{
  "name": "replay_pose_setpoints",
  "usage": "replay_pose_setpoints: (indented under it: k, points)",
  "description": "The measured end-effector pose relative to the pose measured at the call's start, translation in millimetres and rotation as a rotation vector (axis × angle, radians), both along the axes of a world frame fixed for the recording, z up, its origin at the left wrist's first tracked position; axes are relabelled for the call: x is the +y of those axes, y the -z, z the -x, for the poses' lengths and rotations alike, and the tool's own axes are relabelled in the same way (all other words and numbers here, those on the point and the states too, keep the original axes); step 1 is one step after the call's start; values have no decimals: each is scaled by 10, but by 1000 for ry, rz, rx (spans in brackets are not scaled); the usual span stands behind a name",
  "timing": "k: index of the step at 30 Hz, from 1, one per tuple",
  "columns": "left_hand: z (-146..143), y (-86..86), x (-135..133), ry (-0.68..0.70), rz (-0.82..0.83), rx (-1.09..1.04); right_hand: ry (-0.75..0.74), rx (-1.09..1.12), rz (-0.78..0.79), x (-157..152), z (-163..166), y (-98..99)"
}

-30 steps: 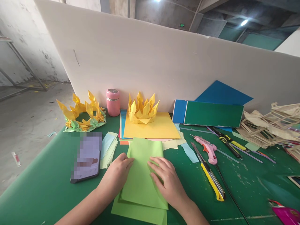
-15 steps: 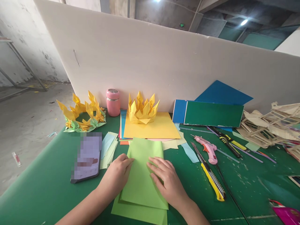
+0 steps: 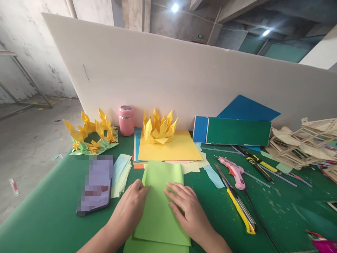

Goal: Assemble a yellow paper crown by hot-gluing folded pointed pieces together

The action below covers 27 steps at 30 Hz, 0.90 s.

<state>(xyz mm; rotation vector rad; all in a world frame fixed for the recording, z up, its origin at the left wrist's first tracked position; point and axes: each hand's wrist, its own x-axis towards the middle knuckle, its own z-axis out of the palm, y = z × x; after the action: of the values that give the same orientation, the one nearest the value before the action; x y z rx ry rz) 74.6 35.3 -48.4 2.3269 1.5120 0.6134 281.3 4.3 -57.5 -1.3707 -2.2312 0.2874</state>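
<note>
A light green sheet of paper (image 3: 160,211), folded over, lies in front of me on top of another light green sheet (image 3: 158,248). My left hand (image 3: 134,202) is at its left edge, fingers curled and pinching the layers there. On the right part of the paper rests my right hand (image 3: 185,205), laid flat with its fingers apart. Just beyond the green paper is a stack of coloured paper with a yellow sheet (image 3: 171,151) uppermost. A folded yellow paper crown (image 3: 159,131) stands on that sheet.
To the left are a phone (image 3: 97,189), paper strips (image 3: 121,175), a pink flask (image 3: 126,121) and a yellow-green paper wreath (image 3: 92,138). On the right lie a yellow utility knife (image 3: 238,202), a pink glue gun (image 3: 234,172) and a wooden stick model (image 3: 295,140). A white board (image 3: 158,73) stands behind.
My view has tilted slightly upward, so the table things sit lower in the picture. Both hands stay at nearly the same places on the green paper.
</note>
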Motion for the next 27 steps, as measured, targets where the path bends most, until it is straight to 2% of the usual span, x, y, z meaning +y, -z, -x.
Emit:
replay_pose_setpoints:
  k: [6,10,16,21,27]
  points:
    - [30,80,4,18,-93,66,0,-10,-24,2,3,22]
    - [35,144,12,121,-203,73,4,-6,-3,-3,2,12]
    - [50,258,16,194,-221,214,24,-72,7,1,-28,10]
    - [74,208,13,208,-197,255,108,-165,-67,85,-142,65]
    - [41,144,-3,194,-201,286,201,-292,-141,356,-337,92]
